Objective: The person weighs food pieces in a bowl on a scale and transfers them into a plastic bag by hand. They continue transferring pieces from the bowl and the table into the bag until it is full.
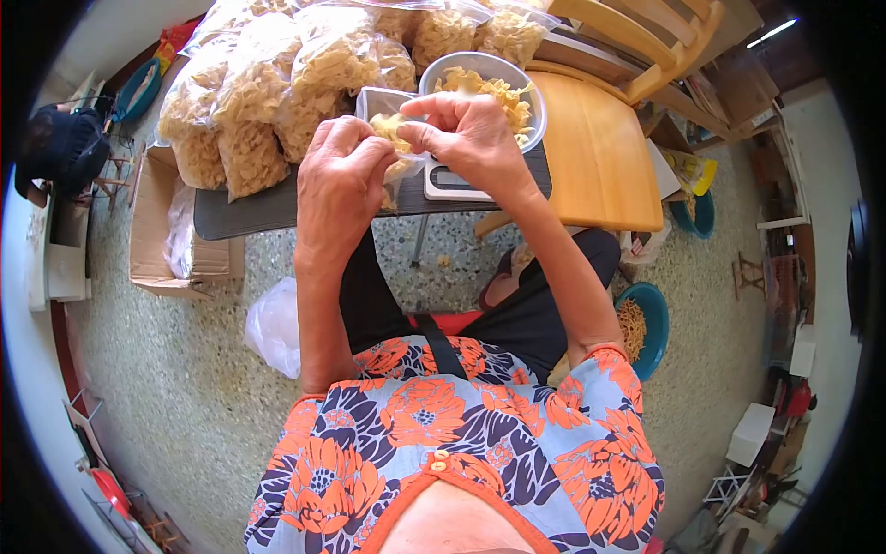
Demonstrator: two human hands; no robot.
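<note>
A small clear plastic bag [373,100] with pale yellow, crinkled chips [388,126] in it stands at the table's near edge. My left hand [343,180] is closed in a pinch on the bag's left side. From the right, my right hand [475,143] reaches to the bag's mouth, thumb and forefinger curled against the chips; what they pinch is hard to make out. Beneath that hand is a white kitchen scale [454,189], partly covered. A bowl [538,125] of loose chips [503,90] sits just behind my right hand.
Filled bags of chips [254,111] are piled on the dark table [249,217]. A wooden chair [600,157] adjoins it at right. On the floor are a cardboard box [152,222], a white plastic bag [275,323] and a teal basin [655,328] holding thin sticks.
</note>
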